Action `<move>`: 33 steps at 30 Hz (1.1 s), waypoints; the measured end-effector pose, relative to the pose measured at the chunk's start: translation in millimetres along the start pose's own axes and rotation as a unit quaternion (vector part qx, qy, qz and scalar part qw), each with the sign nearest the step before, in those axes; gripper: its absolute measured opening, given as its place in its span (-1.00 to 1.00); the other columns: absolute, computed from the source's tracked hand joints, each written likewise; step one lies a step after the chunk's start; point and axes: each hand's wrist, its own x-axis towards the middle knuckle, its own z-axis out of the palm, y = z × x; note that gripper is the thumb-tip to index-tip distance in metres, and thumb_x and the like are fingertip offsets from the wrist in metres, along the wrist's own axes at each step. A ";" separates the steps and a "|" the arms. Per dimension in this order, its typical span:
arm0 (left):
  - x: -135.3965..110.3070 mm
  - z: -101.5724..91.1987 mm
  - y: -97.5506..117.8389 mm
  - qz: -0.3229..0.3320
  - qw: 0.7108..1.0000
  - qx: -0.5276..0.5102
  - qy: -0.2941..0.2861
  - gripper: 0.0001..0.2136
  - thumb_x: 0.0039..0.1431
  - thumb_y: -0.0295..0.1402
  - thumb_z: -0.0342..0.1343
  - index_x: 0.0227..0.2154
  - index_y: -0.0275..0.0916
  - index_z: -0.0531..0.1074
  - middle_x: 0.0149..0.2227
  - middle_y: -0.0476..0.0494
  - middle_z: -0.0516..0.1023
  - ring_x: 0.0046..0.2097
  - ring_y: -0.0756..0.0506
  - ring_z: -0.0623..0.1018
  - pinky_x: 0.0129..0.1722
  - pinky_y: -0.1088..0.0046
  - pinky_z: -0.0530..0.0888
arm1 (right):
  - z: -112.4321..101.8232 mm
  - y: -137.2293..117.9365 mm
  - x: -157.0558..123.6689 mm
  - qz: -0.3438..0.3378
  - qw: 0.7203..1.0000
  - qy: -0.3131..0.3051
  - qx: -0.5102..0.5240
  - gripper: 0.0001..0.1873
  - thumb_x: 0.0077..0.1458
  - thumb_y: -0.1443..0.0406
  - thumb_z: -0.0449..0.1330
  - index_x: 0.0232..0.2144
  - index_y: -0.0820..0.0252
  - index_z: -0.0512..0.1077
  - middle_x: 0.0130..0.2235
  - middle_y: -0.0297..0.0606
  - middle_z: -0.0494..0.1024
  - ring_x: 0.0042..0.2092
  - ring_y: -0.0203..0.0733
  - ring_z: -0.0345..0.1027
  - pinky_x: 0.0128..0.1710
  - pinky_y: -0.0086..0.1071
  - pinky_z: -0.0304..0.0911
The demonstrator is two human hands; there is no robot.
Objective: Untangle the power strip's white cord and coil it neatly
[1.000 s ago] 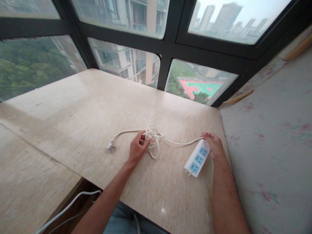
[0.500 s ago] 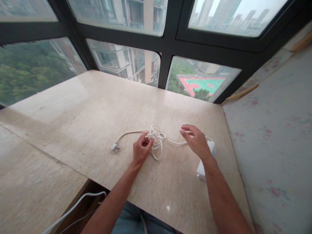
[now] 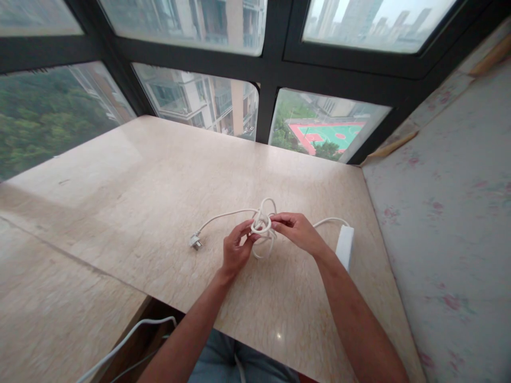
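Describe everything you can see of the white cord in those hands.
The cord is white, slim and smooth, apparently plastic-coated. Its middle is bunched in loose, overlapping loops; the left hand holds them, and the fingertips of the right hand are at their right side. One end curves left to a plug lying on the pale countertop; the other runs out from behind the right hand to the white power strip.

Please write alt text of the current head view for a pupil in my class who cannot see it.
A person's left hand holds a looped white cord over a marbled surface, the right hand at its loops. The plug lies to the left, a white power strip, partly hidden, to the right. Windows stand behind.
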 end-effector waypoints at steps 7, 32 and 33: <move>8.1 -6.8 2.4 0.244 0.948 0.181 0.099 -0.78 0.21 -0.33 0.17 -0.09 -0.20 0.46 -0.17 -0.19 0.58 -0.09 -0.13 0.55 -0.06 0.22 0.51 | 10.9 -25.0 -13.4 -0.140 0.975 0.092 -0.143 -0.84 0.18 0.32 0.15 -0.28 0.17 0.55 -0.33 -0.23 0.58 -0.34 -0.25 0.39 -0.34 -0.38 0.27; 4.3 -1.6 25.8 0.084 0.996 0.029 -0.029 -0.81 0.22 -0.23 0.13 -0.33 -0.26 0.50 -0.41 -0.07 0.48 -0.35 -0.01 0.44 -0.31 0.45 0.37 | 11.7 -21.9 -14.2 -0.083 0.992 0.072 -0.059 -0.81 0.21 0.27 0.14 -0.26 0.16 0.55 -0.29 -0.24 0.55 -0.26 -0.23 0.39 -0.25 -0.36 0.27; 4.0 -1.2 28.1 0.102 0.993 0.035 -0.040 -0.82 0.22 -0.24 0.13 -0.36 -0.26 0.50 -0.42 -0.06 0.48 -0.36 -0.01 0.44 -0.33 0.46 0.37 | 12.3 -21.1 -14.1 -0.070 0.993 0.079 -0.049 -0.80 0.21 0.25 0.14 -0.27 0.17 0.55 -0.30 -0.24 0.55 -0.27 -0.23 0.39 -0.27 -0.36 0.26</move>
